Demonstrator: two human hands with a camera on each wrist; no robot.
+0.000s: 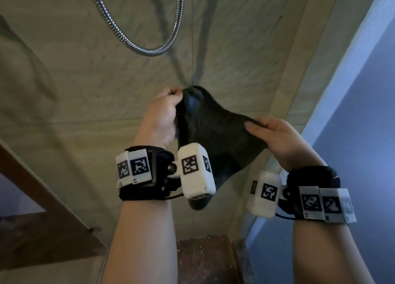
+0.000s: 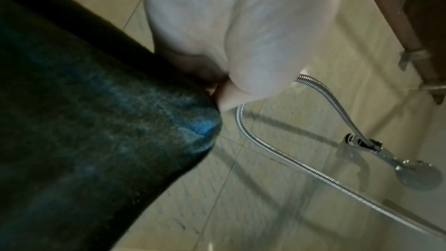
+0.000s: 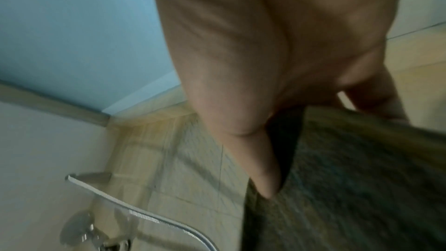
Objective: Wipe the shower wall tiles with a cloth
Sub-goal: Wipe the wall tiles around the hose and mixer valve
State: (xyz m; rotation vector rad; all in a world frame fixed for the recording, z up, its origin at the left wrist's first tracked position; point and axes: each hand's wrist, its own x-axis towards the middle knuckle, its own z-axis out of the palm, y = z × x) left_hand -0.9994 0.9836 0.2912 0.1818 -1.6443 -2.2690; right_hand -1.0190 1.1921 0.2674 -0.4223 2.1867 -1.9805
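The cloth [image 1: 215, 134], dark and slack, is held up before the beige wall tiles [image 1: 85, 74]. One edge is pinched in the left hand [image 1: 164, 115] grip, the other in the right hand [image 1: 277, 138] grip. A metal shower hose [image 1: 136, 46] hangs above.

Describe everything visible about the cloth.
The cloth is dark, nearly black with a bluish sheen at one fold, and looks like soft, fuzzy fabric. It hangs spread in the air before the beige wall tiles, apparently not touching them. The left hand pinches its upper corner; the right hand pinches the opposite edge. Its lower end droops behind the wrist cameras.
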